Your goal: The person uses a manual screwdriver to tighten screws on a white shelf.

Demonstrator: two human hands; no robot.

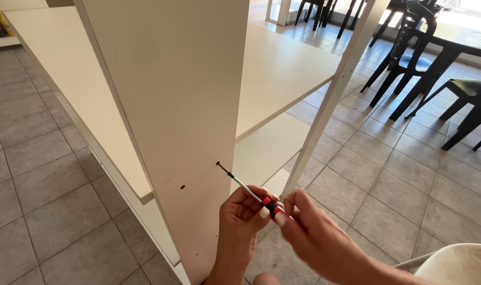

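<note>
Pinching a screwdriver (pixel 251 192) at its red and black handle, both hands are closing on it from opposite sides: the left hand (pixel 244 214) is cupping from below-left, the right hand (pixel 303 224) is gripping with thumb and forefinger from the right. Up-left of the grip, the shaft is running to a dark screw (pixel 221 167) (tip at the hole) in the white side panel (pixel 182 105) of a shelf unit, both wrists angling upward.

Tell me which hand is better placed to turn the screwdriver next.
Probably the right hand: its fingers pinch the red handle end of the screwdriver, while the left hand only steadies the shaft near the white panel.
</note>
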